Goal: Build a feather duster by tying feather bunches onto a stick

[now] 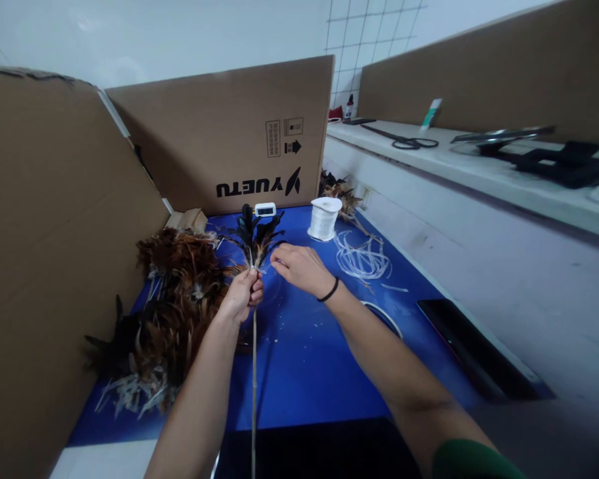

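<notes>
My left hand (pixel 243 293) is closed around a thin stick (pixel 254 382), just below black and brown feathers (pixel 252 233) gathered at its top end. White quill ends show just above my fist. Right of the feathers, my right hand (pixel 303 267) is raised with fingertips pressed together; what they pinch, if anything, is too small to make out. A heap of brown and black feathers (pixel 182 286) lies to the left of my left hand.
Beyond my right hand stands a white spool (pixel 323 223), with loose white strips (pixel 362 258) beside it. Cardboard panels (pixel 204 133) wall the blue table (pixel 324 372) at left and back. Scissors (pixel 412 142) lie on a ledge (pixel 459 163) at right. A black flat object (pixel 472 346) lies along the table's right edge.
</notes>
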The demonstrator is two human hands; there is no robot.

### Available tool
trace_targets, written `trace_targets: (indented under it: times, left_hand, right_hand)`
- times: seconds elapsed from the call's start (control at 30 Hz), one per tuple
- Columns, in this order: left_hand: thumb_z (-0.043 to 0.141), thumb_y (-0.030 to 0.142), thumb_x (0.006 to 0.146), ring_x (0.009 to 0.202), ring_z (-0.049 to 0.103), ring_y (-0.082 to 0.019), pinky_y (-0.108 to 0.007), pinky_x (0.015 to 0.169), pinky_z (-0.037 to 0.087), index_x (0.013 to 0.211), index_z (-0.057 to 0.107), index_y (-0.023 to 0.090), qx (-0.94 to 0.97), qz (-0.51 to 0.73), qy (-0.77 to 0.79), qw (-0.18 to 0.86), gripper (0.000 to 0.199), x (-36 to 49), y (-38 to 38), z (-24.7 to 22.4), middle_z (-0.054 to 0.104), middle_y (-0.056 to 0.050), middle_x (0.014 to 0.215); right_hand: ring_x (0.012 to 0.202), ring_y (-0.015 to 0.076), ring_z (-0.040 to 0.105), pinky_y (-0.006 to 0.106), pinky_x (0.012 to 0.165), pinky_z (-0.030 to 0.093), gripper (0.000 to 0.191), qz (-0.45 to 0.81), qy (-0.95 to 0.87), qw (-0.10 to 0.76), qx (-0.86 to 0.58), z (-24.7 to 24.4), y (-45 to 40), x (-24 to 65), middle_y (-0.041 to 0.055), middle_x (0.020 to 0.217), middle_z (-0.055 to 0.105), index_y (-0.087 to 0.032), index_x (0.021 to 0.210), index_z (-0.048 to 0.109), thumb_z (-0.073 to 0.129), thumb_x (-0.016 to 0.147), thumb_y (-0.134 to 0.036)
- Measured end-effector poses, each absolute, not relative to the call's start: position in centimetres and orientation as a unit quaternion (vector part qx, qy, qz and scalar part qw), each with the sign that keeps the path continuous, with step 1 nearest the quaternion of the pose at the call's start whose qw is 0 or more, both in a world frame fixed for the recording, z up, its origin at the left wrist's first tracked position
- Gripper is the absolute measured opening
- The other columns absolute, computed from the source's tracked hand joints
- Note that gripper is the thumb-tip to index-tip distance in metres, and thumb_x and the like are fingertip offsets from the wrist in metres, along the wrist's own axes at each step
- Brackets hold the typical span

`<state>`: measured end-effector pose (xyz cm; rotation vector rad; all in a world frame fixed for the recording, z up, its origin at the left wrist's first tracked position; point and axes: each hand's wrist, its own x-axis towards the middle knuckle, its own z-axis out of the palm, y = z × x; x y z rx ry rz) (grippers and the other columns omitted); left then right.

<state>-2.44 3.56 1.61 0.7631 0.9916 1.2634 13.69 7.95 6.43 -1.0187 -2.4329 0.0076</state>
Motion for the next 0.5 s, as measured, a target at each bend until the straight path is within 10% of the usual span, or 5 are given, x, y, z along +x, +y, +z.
trace_targets:
  times: [0.5]
  left_hand:
    - [0.057, 0.033, 0.081, 0.032, 0.027, -0.002, -0.012, 0.032, 0.013, 0.077, 0.048, 0.014, 0.409, 0.477, 0.433, 0.646, 0.021, -2.6, 5.4, 4.5, 0.036, 0.008, 0.049]
  right_hand:
    - [0.076, 0.0126, 0.054, 0.024, 0.065, 0.032, 0.012, 0.011, -0.872, 0.313, -0.376, 7.6, 8.8, 16.4, 0.0019, 0.087, 0.062, -0.020, 0.087, 0.062, 0.051, 0.085, -0.021]
